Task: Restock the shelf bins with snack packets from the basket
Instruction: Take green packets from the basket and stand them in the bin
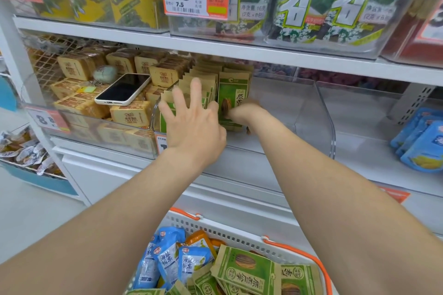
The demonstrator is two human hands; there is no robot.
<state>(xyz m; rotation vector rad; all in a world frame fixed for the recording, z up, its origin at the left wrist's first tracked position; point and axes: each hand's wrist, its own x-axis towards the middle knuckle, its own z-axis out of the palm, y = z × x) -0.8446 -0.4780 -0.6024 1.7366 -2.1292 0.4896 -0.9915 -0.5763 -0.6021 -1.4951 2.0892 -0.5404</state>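
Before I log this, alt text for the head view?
A person's left hand, fingers spread, presses a row of green seed packets in a clear shelf bin while the right hand holds the front packet. A basket of more packets sits below.

Head cam, fwd & down; close on shelf (pixel 215 48).

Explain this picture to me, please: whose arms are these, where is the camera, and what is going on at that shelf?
No machine here: a person wears a camera on the head, so you look down along both arms. The left hand, spread open, presses against a row of green seed packets in a clear bin. The right hand, blurred, seems to grip one upright packet beside the row. Below, a white basket holds more green packets and blue packets. A phone lies on the neighbouring bin's cakes.
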